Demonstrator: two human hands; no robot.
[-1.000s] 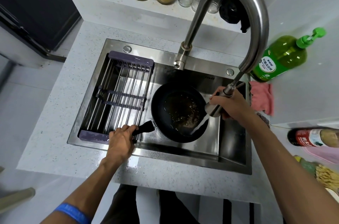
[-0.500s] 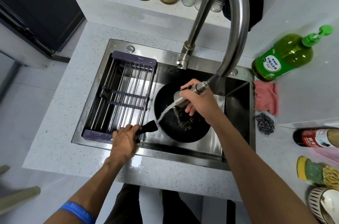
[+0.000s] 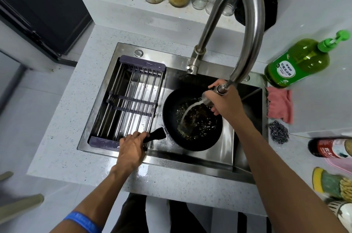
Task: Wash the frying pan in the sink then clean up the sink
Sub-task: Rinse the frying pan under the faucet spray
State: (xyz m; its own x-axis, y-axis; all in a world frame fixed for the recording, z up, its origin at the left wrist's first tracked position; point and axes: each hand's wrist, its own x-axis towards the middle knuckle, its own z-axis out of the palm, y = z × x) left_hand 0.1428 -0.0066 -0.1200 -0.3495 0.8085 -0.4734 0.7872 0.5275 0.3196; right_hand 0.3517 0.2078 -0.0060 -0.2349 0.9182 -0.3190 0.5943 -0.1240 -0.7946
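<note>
A black frying pan with greasy residue lies in the steel sink. My left hand grips the pan's black handle at the sink's front edge. My right hand grips the spray head of the tall curved faucet over the pan's far right side. A stream of water runs from the spray head down into the pan.
A purple and steel drying rack spans the sink's left half. On the right counter are a green dish soap bottle, a pink cloth, a steel scourer, a red-labelled bottle and brushes. Jars line the back ledge.
My right hand has swung the spray head left from the pan's right rim to over the pan, and the water now falls into its middle. My left hand still holds the handle.
</note>
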